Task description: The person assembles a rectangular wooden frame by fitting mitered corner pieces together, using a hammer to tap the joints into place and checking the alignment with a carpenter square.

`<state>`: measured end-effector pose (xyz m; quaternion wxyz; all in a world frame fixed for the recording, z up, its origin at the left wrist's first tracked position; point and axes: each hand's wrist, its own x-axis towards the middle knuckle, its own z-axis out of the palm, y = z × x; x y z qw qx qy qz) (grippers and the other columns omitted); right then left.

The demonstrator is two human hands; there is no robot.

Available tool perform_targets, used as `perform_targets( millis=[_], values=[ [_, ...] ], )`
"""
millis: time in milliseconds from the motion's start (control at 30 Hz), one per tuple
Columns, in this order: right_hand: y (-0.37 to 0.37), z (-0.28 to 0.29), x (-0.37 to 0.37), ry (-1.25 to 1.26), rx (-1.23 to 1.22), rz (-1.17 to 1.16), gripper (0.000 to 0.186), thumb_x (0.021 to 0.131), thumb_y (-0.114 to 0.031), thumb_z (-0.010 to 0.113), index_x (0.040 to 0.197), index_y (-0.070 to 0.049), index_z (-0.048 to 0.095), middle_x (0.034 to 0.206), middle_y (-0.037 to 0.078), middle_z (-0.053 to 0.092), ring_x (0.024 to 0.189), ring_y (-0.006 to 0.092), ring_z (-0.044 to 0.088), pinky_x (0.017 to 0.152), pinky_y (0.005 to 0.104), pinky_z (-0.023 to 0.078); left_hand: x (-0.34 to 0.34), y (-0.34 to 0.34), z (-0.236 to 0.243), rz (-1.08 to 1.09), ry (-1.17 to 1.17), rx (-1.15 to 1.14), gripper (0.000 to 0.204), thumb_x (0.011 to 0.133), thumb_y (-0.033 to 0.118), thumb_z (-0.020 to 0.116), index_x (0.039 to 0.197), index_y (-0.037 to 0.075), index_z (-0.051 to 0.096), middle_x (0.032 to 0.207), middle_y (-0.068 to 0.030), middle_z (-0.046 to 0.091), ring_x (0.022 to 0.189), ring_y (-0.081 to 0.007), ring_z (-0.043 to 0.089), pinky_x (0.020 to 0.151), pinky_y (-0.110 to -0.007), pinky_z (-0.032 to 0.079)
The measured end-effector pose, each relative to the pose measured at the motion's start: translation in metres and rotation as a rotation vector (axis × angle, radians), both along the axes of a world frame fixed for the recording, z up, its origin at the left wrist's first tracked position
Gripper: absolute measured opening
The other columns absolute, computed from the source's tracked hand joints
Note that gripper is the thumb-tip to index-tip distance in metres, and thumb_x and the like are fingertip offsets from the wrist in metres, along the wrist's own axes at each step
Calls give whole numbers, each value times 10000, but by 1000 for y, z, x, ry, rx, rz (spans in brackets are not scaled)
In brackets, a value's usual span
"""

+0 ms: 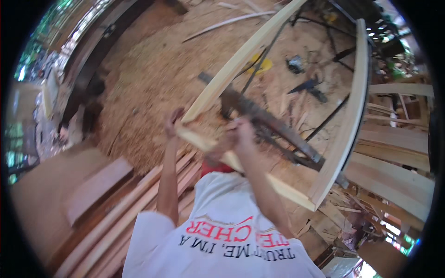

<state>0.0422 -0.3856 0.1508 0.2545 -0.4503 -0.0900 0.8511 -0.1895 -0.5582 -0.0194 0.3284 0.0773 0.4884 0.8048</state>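
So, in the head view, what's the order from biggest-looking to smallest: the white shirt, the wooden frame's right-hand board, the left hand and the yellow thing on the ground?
1. White shirt
2. Right-hand board
Smallest, unranked: left hand and yellow thing. They look alike in size, and the hand is blurred and nearer the camera.

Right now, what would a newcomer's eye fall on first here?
Probably the pale wooden frame, spanning the centre and upper right, with the left hand at its near left corner. Next, the white shirt, printed in red and black, bottom centre; then the yellow object, upper middle.
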Motion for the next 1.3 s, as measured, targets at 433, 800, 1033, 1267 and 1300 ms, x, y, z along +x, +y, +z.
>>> perform_targets(
  millis=[433, 800, 1033, 1267, 1300],
  values=[
    [-12, -8, -21, 424, -293, 42, 185, 1036, -167, 450, 861, -106, 445, 689, -10, 446, 560, 109, 441, 533, 278, 449, 19, 7, 62, -31, 149, -223, 699, 1065, 526, 315, 1294, -67, 606, 1324, -197, 641, 1245, -304, 594, 1128, -432, 401],
    [-39, -36, -68, 281, -300, 88, 199, 996, -83, 407, 797, -90, 399, 658, 1, 413, 562, 105, 420, 520, 273, 429, 16, 12, 48, -7, 25, -173, 746, 1066, 567, 282, 1251, -60, 642, 1249, -191, 682, 1201, -293, 621, 1104, -421, 417],
    [-16, -29, -28, 274, -272, 239, 177, 1024, -119, 495, 853, -107, 451, 674, -24, 427, 538, 84, 439, 495, 255, 416, 13, 14, 63, -20, 55, -168, 748, 1058, 575, 323, 1243, -77, 639, 1207, -197, 697, 1143, -291, 654, 1051, -411, 461],
    [-44, 105, 44, -433, 1051, 864, 97, 977, -133, 569, 1001, -64, 504, 697, 2, 499, 557, 94, 531, 491, 278, 448, 2, -9, 86, -342, 139, -244, 793, 1021, 651, 366, 1306, -44, 618, 1263, -156, 675, 1169, -270, 640, 1031, -397, 480],
    [-46, 106, 51, -477, 1482, 960, 125, 956, -130, 585, 1020, -59, 504, 704, 9, 517, 557, 95, 551, 492, 281, 457, -1, -10, 81, -356, 132, -254, 793, 1021, 651, 366, 1306, -44, 618, 1263, -156, 675, 1169, -270, 640, 1031, -397, 480]
  ],
)
